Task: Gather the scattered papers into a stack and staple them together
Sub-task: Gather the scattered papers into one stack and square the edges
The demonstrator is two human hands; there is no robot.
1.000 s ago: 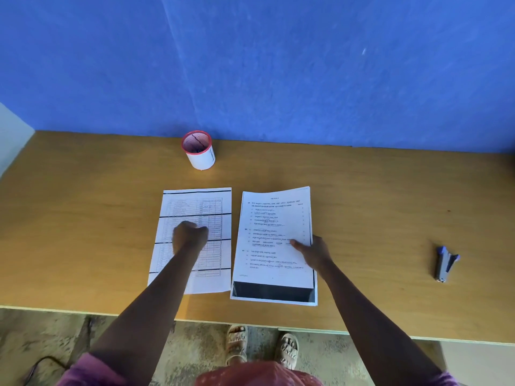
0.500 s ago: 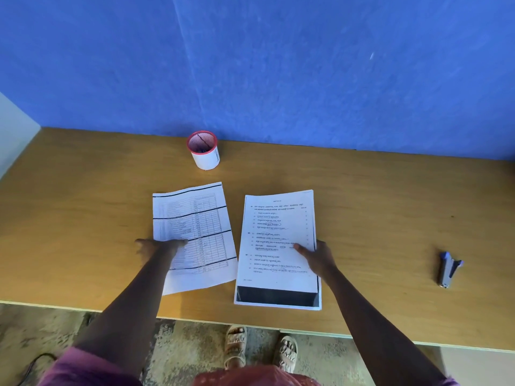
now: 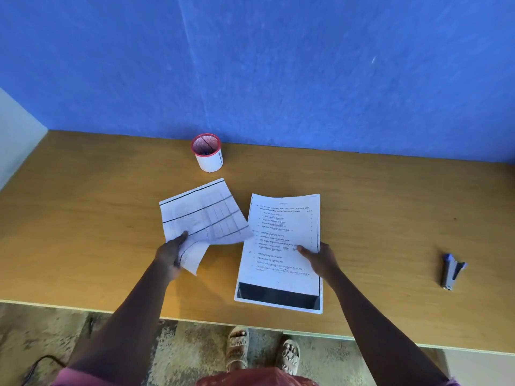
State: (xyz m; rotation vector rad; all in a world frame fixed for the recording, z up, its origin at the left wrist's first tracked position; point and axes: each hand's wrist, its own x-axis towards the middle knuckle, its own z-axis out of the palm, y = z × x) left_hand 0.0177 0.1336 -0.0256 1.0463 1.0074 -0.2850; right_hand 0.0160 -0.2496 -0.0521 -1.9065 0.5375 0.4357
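Head view, the only one: a wooden table (image 3: 83,232) runs across the middle of the frame under a blue wall. Left of centre, the left hand (image 3: 172,253) pinches the near left edge of a loose sheet (image 3: 204,218) printed with a ruled table — thumb on top, fingers beneath. The sheet is off the wood and bowed, its lower corner drooping past the palm, its right edge just reaching over the left margin of the paper stack (image 3: 281,249). That stack lies flat at centre, its near end close to the table's front edge, a dark printed band across the bottom. The right hand (image 3: 320,260) lies on the stack's right side, fingers extended and pressing it down, grasping nothing.

At the far right of the frame, well apart from the papers, a blue-grey stapler (image 3: 451,271) lies untouched. A white cup with a red rim (image 3: 209,154) stands above the loose sheet, near the wall.

The gathering step seems to be in hand — this looks like the last stray page. The next move calls for carrying it fully over the stack, squaring its edges with those below while the right hand steadies, then reaching for the stapler
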